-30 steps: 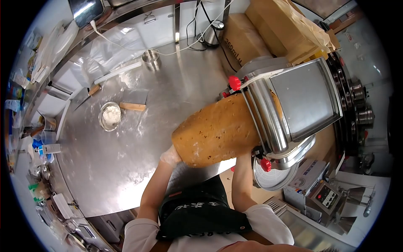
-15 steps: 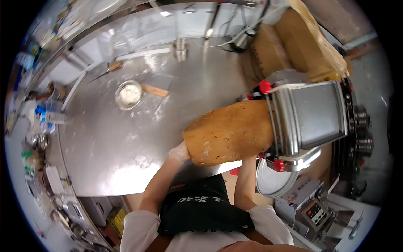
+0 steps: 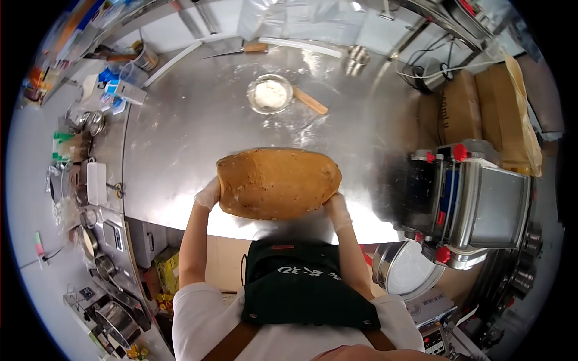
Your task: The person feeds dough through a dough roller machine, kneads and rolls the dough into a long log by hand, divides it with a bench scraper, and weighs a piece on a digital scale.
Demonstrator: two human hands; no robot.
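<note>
A thick brown slab of dough (image 3: 277, 183), speckled with darker bits, is held up between both hands over the front part of the steel table. My left hand (image 3: 209, 194), in a thin clear glove, grips its left end, with the fingers partly hidden under the dough. At the right end my right hand (image 3: 338, 209), also gloved, holds the lower corner. To the right stands the roller machine (image 3: 460, 204) with red knobs, with no dough in its rollers.
The steel table (image 3: 180, 138) bears a bowl of white powder (image 3: 270, 94), a wooden-handled scraper (image 3: 310, 100), a knife (image 3: 253, 47) and a metal cup (image 3: 357, 60). Cardboard boxes (image 3: 460, 111) stand at the back right. A round sieve (image 3: 409, 271) is below the machine.
The dough has come out of the roller machine and moved left with both hands. My right hand, hidden before, now shows at its right end. The view has turned toward the left.
</note>
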